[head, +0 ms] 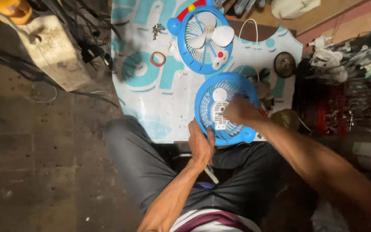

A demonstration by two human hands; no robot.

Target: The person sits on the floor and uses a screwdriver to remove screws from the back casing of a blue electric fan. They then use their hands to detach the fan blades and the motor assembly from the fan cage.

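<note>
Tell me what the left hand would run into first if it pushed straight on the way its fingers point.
The left hand points up the picture and already touches the blue fan grille at its near rim, so it would likely meet that grille first, then its white centre panel.

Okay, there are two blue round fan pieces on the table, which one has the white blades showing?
The far fan piece, beyond the hands: its white blades show. The near fan piece, held by both the left hand and right hand, shows a white back panel instead.

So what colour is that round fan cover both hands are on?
The fan cover is blue with a white centre panel, clearest in the head view.
</note>
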